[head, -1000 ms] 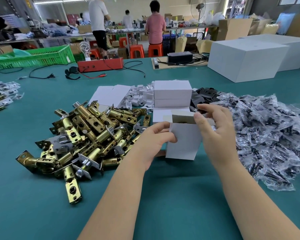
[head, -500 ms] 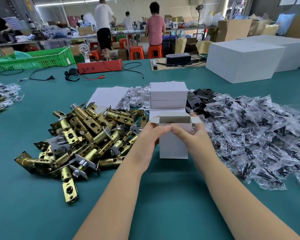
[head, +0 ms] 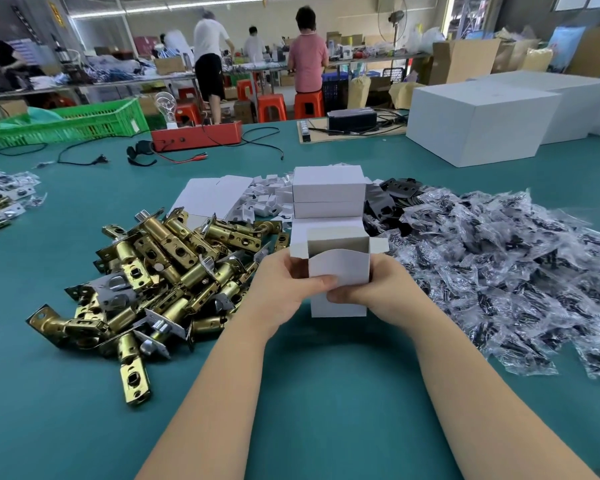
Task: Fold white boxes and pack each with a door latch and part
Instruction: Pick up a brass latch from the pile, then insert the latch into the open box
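Change: half a second ago both hands met at the top rim of the upright white box (head: 338, 271); now they sit lower on its body, thumbs crossing the front panel, and the top is open with side flaps spread out
Left grip: the left hand (head: 284, 289) wraps the box's left side, thumb pressed across the front, fingers curled round the back out of sight
Right grip: the right hand (head: 378, 289) clasps the right side the same way, thumb on the lower front; both are closed round the box and hold nothing else
Box: stands on end on the table (head: 309, 375) around its middle, straight in front of the person, mouth up; the inside looks empty as far as the view reaches
Meaning: the box seems formed and ready to fill, so I judge that the packing of this one is not yet begun
Latches: the heap of brass door latches (head: 160, 278) lies just left of the box, toward the table's left side
Parts: the bagged dark parts (head: 499, 271) spread toward the right edge, close beside the right hand
Finished stock: closed white boxes (head: 328, 195) are stacked right behind the held one, flat blanks (head: 215, 195) to their left
Writing: none readable on the boxes, latches or bags; a yellow sign on the far wall is too blurred to read
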{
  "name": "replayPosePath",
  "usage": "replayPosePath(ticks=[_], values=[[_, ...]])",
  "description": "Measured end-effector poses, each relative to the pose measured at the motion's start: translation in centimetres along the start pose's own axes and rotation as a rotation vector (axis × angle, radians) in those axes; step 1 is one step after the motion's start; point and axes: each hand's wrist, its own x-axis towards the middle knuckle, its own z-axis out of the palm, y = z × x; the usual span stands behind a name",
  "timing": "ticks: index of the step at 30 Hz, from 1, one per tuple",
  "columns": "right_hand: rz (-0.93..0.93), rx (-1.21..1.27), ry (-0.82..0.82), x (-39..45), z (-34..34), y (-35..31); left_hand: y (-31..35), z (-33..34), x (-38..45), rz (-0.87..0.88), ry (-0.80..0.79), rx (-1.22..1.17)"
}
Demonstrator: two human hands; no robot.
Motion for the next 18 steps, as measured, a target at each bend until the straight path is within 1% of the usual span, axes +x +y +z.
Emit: replayPosePath(ticks=[3, 5, 7, 10, 11, 12, 13, 15, 16, 18], values=[[0.002, -0.005, 0.016, 0.0, 0.0, 0.1, 0.0, 0.3, -0.1, 0.021, 0.041, -0.008], [-0.001, 0.006, 0.022, 0.0, 0.2, 0.3, 0.1, 0.4, -0.2, 0.005, 0.049, -0.013], [0.001, 0.029, 0.019, 0.0, 0.3, 0.4, 0.5, 0.3, -0.3, -0.034, 0.024, -0.005], [0.025, 0.073, 0.014, 0.0, 0.2, 0.5, 1.3, -0.6, -0.1, -0.133, -0.054, -0.018], [0.033, 0.08, 0.01, -0.1, 0.2, 0.5, 1.7, -1.1, 0.2, -0.163, -0.049, 0.01], [0.039, 0.082, 0.004, -0.1, 0.2, 0.5, 2.1, -1.7, 0.6, -0.181, 0.0, 0.108], [0.046, 0.079, -0.001, -0.1, 0.2, 0.5, 2.6, -2.3, 1.2, -0.183, 0.09, 0.276], [0.061, 0.068, -0.006, -0.2, 0.1, 0.5, 3.6, -3.1, 2.7, -0.12, 0.275, 0.618], [0.066, 0.065, -0.008, -0.2, 0.0, 0.4, 4.0, -3.3, 3.8, -0.084, 0.305, 0.737], [0.072, 0.058, -0.012, -0.1, -0.1, 0.4, 4.4, -3.5, 6.8, -0.057, 0.229, 1.058]])
